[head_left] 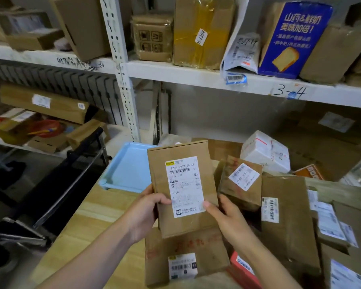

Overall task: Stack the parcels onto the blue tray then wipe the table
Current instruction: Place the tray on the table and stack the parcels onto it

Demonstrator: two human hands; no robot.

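left hand [146, 208], right hand [227, 213], both gripping labelled parcel [181, 178]

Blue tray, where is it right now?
In the head view, the blue tray sits left of centre on the wooden table, just left of the held labelled parcel and in front of the white shelf post.

Bench [86, 215] and blue tray [123, 170] open at ten o'clock — held parcel [181, 184] at twelve, heaped parcels [288, 215] crowding three o'clock.
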